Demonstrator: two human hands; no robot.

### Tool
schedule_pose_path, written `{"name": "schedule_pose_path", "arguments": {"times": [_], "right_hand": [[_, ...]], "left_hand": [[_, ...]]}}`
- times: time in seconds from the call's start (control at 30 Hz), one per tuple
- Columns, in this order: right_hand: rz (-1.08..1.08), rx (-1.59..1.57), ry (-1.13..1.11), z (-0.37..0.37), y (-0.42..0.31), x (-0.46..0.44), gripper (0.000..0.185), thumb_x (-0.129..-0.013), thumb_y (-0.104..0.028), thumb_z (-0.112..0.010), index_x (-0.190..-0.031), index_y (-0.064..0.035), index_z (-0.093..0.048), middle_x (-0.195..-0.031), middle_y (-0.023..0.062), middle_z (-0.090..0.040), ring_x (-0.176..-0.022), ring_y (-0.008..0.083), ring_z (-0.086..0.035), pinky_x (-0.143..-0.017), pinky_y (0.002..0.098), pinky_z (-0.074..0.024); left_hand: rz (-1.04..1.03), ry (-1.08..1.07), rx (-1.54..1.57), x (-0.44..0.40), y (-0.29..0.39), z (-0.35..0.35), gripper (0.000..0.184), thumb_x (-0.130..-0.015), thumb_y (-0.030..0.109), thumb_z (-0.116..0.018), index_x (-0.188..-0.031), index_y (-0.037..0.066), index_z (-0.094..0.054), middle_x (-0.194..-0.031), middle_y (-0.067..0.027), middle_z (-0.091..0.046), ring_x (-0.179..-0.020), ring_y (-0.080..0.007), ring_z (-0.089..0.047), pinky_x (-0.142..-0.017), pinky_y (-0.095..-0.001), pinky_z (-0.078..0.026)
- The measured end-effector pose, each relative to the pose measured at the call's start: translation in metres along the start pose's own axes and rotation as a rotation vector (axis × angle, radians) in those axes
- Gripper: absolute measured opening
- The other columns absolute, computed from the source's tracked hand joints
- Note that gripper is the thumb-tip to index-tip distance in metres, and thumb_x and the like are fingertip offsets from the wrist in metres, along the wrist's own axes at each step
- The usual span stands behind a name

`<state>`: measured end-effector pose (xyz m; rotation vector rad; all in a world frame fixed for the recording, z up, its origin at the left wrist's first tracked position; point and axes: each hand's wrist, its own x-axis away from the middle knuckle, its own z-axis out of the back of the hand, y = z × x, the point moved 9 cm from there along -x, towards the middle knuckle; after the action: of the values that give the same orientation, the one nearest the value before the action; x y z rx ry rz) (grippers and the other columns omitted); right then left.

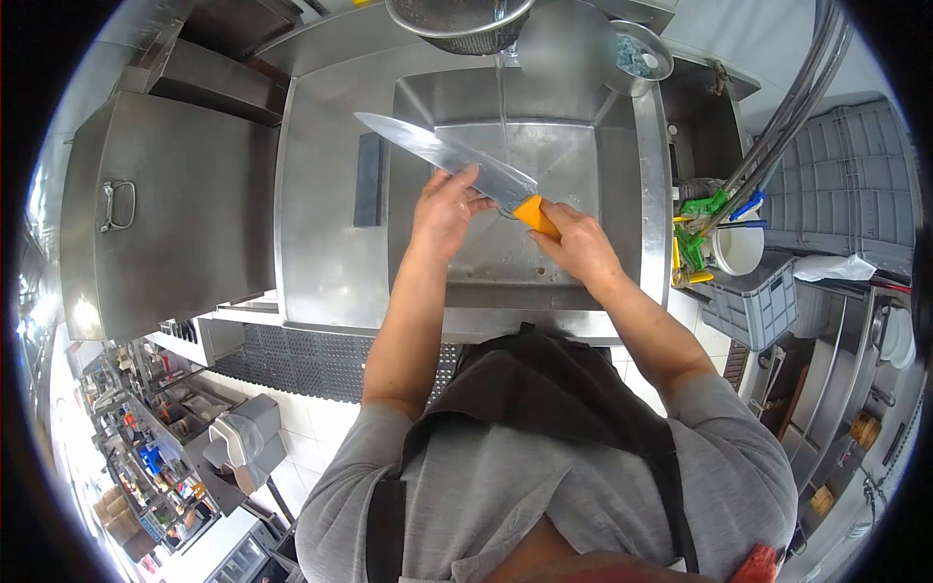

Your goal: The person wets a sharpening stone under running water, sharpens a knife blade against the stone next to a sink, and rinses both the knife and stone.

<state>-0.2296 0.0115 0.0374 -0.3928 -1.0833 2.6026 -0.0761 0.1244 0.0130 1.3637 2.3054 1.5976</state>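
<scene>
A large kitchen knife (428, 146) with a broad steel blade and a yellow handle is held over the sink basin (583, 282), its tip pointing to the upper left. My right hand (583, 245) is closed around the handle. On the blade's lower edge, my left hand (445, 209) grips the steel, with the thumb against the flat and the fingers partly hidden behind it. A dark grey rectangular block, resembling a whetstone (368, 181), lies on the metal counter (330, 262) left of the basin. A thin stream of water falls behind the knife.
A mesh strainer (462, 29) sits at the sink's back edge, near a blurred patch. Right of it stands a metal bowl (641, 58) with bluish contents. Green-handled tools (695, 228), a white bucket (741, 248) and a grey crate (753, 306) are at the right.
</scene>
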Motion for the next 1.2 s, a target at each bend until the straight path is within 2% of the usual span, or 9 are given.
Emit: {"name": "schedule_pose_path", "arguments": {"times": [0.3,0.63,0.7,0.73,0.8,0.9,1.03,1.13,1.2], "right_hand": [[-0.059,-0.131,-0.002,0.005,0.001,0.002,0.041,-0.084,-0.013,-0.076,-0.12,0.0026,-0.064,-0.099,0.0213,-0.069,-0.086,0.0414,-0.068,-0.075,0.043,-0.055],[-0.1,-0.202,-0.015,0.004,0.012,0.01,0.039,-0.086,-0.02,-0.075,-0.114,0.0033,-0.065,-0.088,0.0225,-0.068,-0.079,0.0427,-0.067,-0.073,0.0435,-0.0542],[-0.356,-0.17,-0.175,-0.007,0.034,0.024,0.037,-0.086,-0.024,-0.076,-0.108,0.0036,-0.066,-0.072,0.0161,-0.067,-0.063,0.0305,-0.066,-0.061,0.0364,-0.0522],[-0.337,-0.164,-0.202,-0.01,0.035,0.031,0.037,-0.086,-0.024,-0.076,-0.108,0.0036,-0.066,-0.072,0.0161,-0.067,-0.063,0.0305,-0.066,-0.061,0.0364,-0.0522],[-0.615,-0.462,-0.336,-0.037,0.061,0.063,0.035,-0.088,-0.027,-0.076,-0.105,0.0018,-0.067,-0.065,0.0071,-0.062,-0.052,0.0153,-0.06,-0.05,0.0295,-0.0462],[-0.613,-0.489,-0.414,-0.055,0.067,0.083,0.035,-0.089,-0.029,-0.076,-0.106,0.0001,-0.067,-0.062,0.002,-0.059,-0.049,0.0074,-0.056,-0.045,0.0272,-0.0424],[-0.674,-0.52,-0.434,-0.064,0.063,0.083,0.039,-0.087,-0.029,-0.077,-0.109,0.0004,-0.066,-0.061,0.0022,-0.058,-0.048,0.0077,-0.055,-0.045,0.0275,-0.0424],[-0.642,-0.352,-0.391,-0.063,0.058,0.07,0.042,-0.086,-0.027,-0.077,-0.113,0.0023,-0.065,-0.067,0.01,-0.065,-0.054,0.0197,-0.065,-0.052,0.0329,-0.0497],[-0.266,-0.01,-0.193,-0.048,0.03,0.045,0.045,-0.084,-0.025,-0.076,-0.117,0.0035,-0.064,-0.082,0.0213,-0.071,-0.073,0.0373,-0.071,-0.068,0.0412,-0.0552]], "left_hand": [[0.005,-0.113,0.101,0.0,-0.01,-0.001,0.05,-0.096,0.023,-0.067,-0.14,0.005,-0.051,-0.124,-0.0086,-0.064,-0.112,-0.0239,-0.063,-0.089,-0.041,-0.05],[-0.035,-0.103,0.202,-0.015,-0.028,0.028,0.043,-0.095,0.014,-0.059,-0.137,0.008,-0.054,-0.122,-0.0099,-0.066,-0.114,-0.0278,-0.064,-0.095,-0.0429,-0.049],[-0.059,0.109,-0.196,-0.028,-0.048,0.069,0.042,-0.094,0.019,-0.062,-0.133,0.007,-0.058,-0.121,-0.0109,-0.067,-0.113,-0.0271,-0.064,-0.094,-0.0399,-0.05],[-0.069,0.134,-0.178,-0.032,-0.055,0.078,0.042,-0.094,0.019,-0.062,-0.133,0.007,-0.058,-0.121,-0.0109,-0.067,-0.113,-0.0271,-0.064,-0.094,-0.0399,-0.05],[-0.116,0.237,-0.613,-0.036,-0.06,0.091,0.041,-0.093,0.025,-0.066,-0.129,0.005,-0.063,-0.117,-0.0116,-0.07,-0.11,-0.0253,-0.067,-0.093,-0.039,-0.051],[-0.223,0.214,-0.768,-0.027,-0.054,0.075,0.04,-0.09,0.031,-0.071,-0.121,0.006,-0.068,-0.104,-0.0127,-0.074,-0.099,-0.0219,-0.071,-0.089,-0.0341,-0.054],[-0.209,0.257,-0.764,-0.024,-0.067,0.104,0.042,-0.088,0.032,-0.073,-0.12,0.006,-0.068,-0.104,-0.0125,-0.074,-0.097,-0.0232,-0.071,-0.087,-0.0342,-0.055],[-0.36,0.452,-0.937,-0.002,-0.04,0.152,0.039,-0.089,0.031,-0.072,-0.119,0.007,-0.069,-0.103,-0.0135,-0.074,-0.097,-0.0234,-0.071,-0.088,-0.0339,-0.054],[-0.322,0.579,-0.84,0.008,-0.021,0.187,0.038,-0.091,0.028,-0.072,-0.121,0.005,-0.067,-0.107,-0.0112,-0.072,-0.103,-0.0229,-0.069,-0.089,-0.0329,-0.052]]}}
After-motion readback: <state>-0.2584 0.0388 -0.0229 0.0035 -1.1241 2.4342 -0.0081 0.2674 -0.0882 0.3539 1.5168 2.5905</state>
